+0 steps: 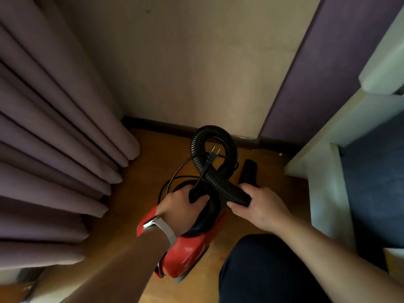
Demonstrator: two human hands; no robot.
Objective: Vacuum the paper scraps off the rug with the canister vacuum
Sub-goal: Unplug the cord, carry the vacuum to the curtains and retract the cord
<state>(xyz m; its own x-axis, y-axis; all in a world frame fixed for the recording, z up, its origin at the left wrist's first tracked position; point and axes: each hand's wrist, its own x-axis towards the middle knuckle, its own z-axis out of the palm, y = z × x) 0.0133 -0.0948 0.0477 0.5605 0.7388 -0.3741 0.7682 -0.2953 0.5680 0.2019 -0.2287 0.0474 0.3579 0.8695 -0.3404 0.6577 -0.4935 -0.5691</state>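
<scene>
Between curtain (54,127) and white furniture (323,193): vacuum (185,254).

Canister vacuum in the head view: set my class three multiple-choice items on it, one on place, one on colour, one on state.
1. The loose nozzle lies: A on the floor right of the hose; B on a chair; C in a hand.
2. The canister vacuum body is: A blue; B red; C white.
3. The plug is: A in a socket; B free, prongs bare; C cut off.
Answers: A, it rests on bare wood; B, red shell below the left hand; B, both prongs show.
</scene>
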